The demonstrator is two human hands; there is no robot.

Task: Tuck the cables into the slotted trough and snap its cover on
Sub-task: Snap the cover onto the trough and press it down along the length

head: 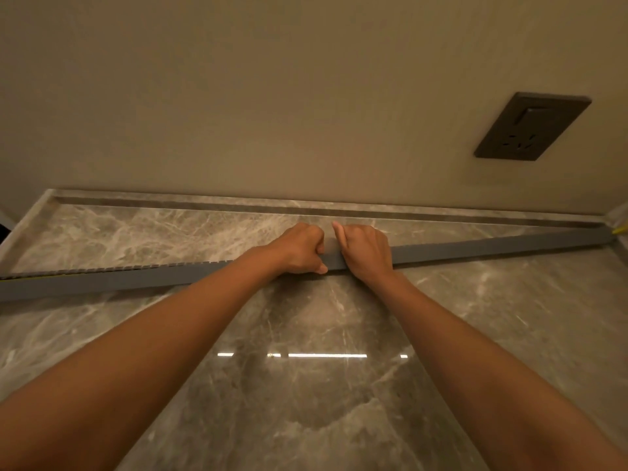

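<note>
Trough (102, 282): showing plain slate grey, a toothed row of slots along its upper edge at frame left.
Cover (492, 248): appearing the same flat grey, unpatterned.
Countertop (306, 385): displaying grey-brown marble with pale white veining.
Wall (272, 96): looking plain beige.
Socket plate (531, 125): showing dark grey, upper right.
Cable (620, 229): showing yellow at the right edge.
</note>
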